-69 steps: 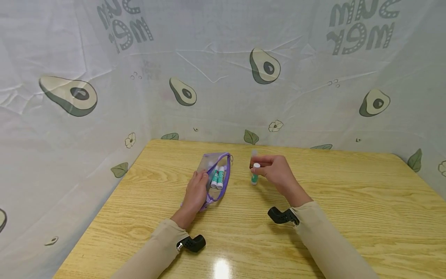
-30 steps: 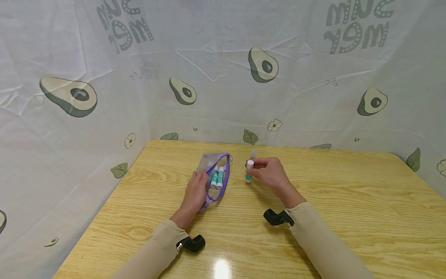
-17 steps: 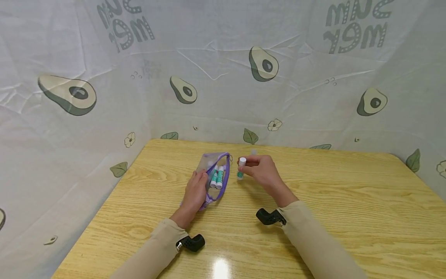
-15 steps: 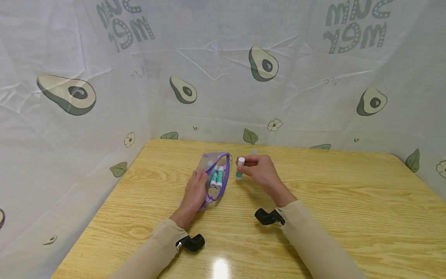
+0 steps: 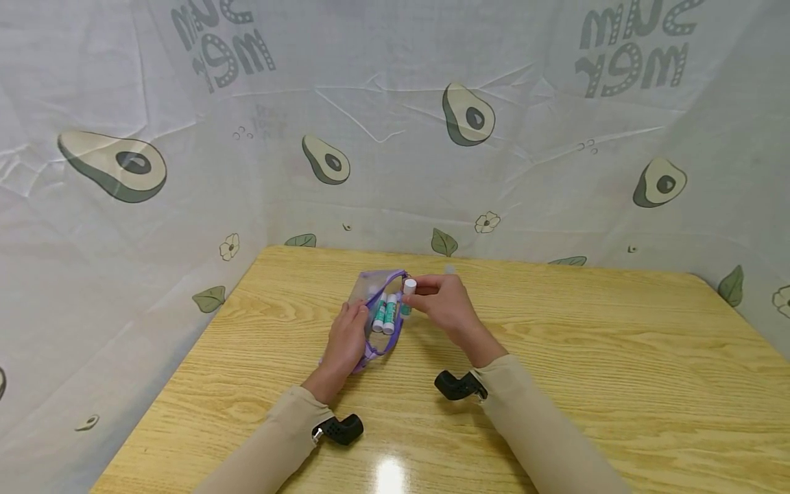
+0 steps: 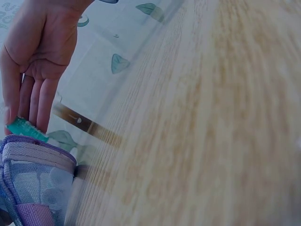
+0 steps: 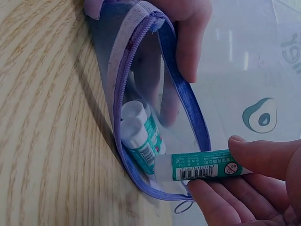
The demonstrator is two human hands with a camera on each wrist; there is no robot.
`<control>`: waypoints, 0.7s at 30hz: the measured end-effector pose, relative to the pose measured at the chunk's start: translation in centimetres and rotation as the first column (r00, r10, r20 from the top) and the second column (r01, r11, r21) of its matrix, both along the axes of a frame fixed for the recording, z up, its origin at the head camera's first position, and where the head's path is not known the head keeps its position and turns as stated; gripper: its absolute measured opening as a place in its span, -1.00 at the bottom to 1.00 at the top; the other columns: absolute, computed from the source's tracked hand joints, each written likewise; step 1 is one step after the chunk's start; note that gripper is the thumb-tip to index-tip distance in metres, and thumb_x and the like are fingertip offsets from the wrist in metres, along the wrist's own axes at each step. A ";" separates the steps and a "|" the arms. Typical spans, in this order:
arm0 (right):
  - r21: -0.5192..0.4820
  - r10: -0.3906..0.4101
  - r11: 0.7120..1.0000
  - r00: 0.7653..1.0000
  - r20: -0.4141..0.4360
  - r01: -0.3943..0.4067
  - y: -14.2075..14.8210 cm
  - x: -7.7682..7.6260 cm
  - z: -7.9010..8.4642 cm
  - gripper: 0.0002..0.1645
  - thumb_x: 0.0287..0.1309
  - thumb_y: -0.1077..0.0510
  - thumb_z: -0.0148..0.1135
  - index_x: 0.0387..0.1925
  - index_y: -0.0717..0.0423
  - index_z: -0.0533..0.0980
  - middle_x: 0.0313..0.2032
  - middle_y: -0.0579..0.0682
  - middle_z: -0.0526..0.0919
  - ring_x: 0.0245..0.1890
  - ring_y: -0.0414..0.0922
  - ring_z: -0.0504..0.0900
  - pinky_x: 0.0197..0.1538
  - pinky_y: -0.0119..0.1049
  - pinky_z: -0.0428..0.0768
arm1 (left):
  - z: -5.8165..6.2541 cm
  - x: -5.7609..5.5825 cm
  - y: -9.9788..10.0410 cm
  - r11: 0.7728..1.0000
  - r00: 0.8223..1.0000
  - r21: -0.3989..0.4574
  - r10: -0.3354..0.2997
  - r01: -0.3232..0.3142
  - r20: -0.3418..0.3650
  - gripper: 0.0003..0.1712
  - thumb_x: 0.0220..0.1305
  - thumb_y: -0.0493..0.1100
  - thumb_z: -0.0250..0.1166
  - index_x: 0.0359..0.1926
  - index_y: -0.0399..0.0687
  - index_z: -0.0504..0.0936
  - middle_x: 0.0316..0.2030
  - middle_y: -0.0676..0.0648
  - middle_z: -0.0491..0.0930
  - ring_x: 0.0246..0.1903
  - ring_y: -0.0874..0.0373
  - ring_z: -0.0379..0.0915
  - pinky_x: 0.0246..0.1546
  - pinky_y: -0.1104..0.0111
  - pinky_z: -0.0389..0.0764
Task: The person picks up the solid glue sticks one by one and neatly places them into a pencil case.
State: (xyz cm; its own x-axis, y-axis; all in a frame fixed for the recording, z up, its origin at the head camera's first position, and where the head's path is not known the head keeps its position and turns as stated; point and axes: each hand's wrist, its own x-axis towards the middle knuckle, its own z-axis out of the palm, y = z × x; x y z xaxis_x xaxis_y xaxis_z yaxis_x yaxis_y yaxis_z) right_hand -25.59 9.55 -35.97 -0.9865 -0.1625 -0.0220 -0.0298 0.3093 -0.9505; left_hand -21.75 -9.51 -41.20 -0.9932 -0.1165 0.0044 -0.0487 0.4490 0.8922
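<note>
A see-through mesh pouch with a purple zipper edge (image 5: 400,328) lies on the table, its mouth gaping toward the right. My left hand (image 5: 348,337) grips the pouch's upper edge and holds the mouth apart. Two green-and-white glue sticks (image 7: 143,141) lie side by side inside. At the mouth, my right hand (image 5: 447,305) pinches a third glue stick (image 7: 195,165) between thumb and fingers. In the right wrist view its white end overlaps the zipper edge near the pull ring (image 7: 184,206). The left wrist view shows the right hand's palm side just above the pouch.
A small brown object with a clear top (image 6: 77,117) stands toward the back of the wooden table (image 5: 586,343), mostly hidden behind the right hand in the head view. A white cloth (image 5: 382,206) printed with avocados hangs along the back and left sides.
My right hand has carried the glue stick leftward from beside the clear-topped object to the pouch's mouth. The left hand and the pouch have stayed in place.
</note>
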 end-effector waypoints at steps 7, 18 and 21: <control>-0.018 0.017 1.000 1.000 -0.011 -0.017 -0.7 0.1 -0.3 -0.61 0.34 0.26 0.42 0.16 0.28 0.69 0.08 0.23 0.80 0.09 0.01 0.79 0.17 -0.18 0.77 | 0.1 0.2 0.0 1.000 1.000 -0.003 -0.007 0.007 0.001 -0.35 0.71 0.04 -0.22 0.56 -0.23 0.37 0.61 -0.28 0.24 0.69 -0.32 -0.14 0.64 -0.32 -0.06; -0.050 0.015 0.999 1.000 0.005 -0.014 -1.5 0.4 -0.6 -0.58 0.34 0.23 0.42 0.18 0.28 0.67 0.08 0.21 0.80 0.10 0.01 0.79 0.21 -0.12 0.77 | 0.0 0.0 0.1 1.000 1.000 -0.005 -0.002 0.002 -0.004 -0.35 0.70 0.02 -0.21 0.54 -0.24 0.39 0.60 -0.28 0.26 0.69 -0.32 -0.12 0.65 -0.29 -0.05; -0.090 0.011 0.996 1.000 0.027 -0.008 -1.5 0.3 -0.6 -0.55 0.34 0.24 0.42 0.21 0.31 0.65 0.08 0.23 0.80 0.07 0.00 0.81 0.19 -0.14 0.77 | -0.1 -0.1 0.1 1.000 1.000 -0.004 0.002 -0.002 -0.002 -0.36 0.70 0.02 -0.20 0.54 -0.24 0.39 0.61 -0.27 0.26 0.69 -0.30 -0.12 0.66 -0.27 -0.05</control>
State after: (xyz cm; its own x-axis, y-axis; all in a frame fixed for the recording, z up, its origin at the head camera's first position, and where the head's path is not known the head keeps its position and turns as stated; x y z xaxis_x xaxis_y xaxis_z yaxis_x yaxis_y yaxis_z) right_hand -25.25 8.07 -36.56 -0.9841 -0.1744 -0.0343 -0.0055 0.2229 -0.9748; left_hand -21.82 -9.40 -41.27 -0.9929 -0.1184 0.0065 -0.0481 0.4526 0.8904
